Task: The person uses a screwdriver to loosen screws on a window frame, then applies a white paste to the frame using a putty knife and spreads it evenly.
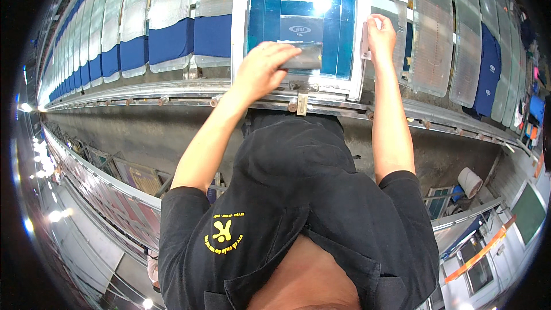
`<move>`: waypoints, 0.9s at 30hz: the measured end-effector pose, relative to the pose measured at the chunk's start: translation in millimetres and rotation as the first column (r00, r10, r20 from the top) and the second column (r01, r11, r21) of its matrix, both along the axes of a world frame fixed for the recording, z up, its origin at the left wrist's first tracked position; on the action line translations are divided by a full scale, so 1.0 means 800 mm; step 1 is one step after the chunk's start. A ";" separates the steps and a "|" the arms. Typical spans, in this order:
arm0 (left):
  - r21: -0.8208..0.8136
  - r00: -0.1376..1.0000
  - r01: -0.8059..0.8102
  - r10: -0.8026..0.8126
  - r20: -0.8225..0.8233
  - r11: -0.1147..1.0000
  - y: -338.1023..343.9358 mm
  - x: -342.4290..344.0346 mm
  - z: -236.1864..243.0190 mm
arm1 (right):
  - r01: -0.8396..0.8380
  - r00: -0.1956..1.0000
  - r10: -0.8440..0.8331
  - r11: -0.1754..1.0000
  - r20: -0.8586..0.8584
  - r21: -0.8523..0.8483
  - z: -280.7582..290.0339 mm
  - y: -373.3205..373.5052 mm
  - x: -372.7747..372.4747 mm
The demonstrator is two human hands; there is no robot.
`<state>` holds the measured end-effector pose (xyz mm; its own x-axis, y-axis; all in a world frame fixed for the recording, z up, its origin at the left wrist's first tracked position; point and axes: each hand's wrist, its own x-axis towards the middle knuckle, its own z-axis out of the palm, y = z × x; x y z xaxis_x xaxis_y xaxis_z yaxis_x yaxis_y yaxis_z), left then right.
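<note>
A screen-printing frame (356,74) with white edges and a blue mesh (340,34) lies in front of me. Two pale panels with small oval logos show along its middle. My left hand (261,70) is closed around one end of a dark grey squeegee (309,57), which lies across the lower part of the mesh. The squeegee's lower edge and any ink under it are hard to make out. At the frame's right side, my right hand (381,37) has its fingers curled against the edge, gripping it. A small pale piece (365,49) shows beside those fingers.
A long row of clear boards (172,0) with dark blue fabric pieces (171,42) stretches left; more boards (430,28) continue right. A metal rail (172,92) with stops runs along the near edge. Behind me, another long table (103,192) and a white bucket (469,182) stand.
</note>
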<state>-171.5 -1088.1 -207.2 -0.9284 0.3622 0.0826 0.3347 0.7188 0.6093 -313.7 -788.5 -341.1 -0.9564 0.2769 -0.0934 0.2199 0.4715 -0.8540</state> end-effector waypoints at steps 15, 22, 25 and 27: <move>-0.174 0.998 0.039 -0.031 0.050 0.984 0.015 -0.008 -0.043 | -0.018 1.000 0.018 1.000 0.024 0.001 0.023 -0.006 0.005; -0.125 0.996 -0.009 0.020 0.092 0.992 0.020 0.029 -0.050 | 0.088 0.862 0.267 0.759 -0.431 0.645 0.061 -0.032 0.026; -0.095 0.995 -0.017 0.026 0.098 0.995 0.021 0.029 -0.050 | -0.379 0.841 0.490 0.836 -0.228 0.396 0.050 -0.064 0.024; -0.074 0.994 -0.028 0.036 0.104 0.997 0.020 0.027 -0.051 | -0.532 0.813 0.578 0.783 -0.062 0.321 0.047 -0.086 0.024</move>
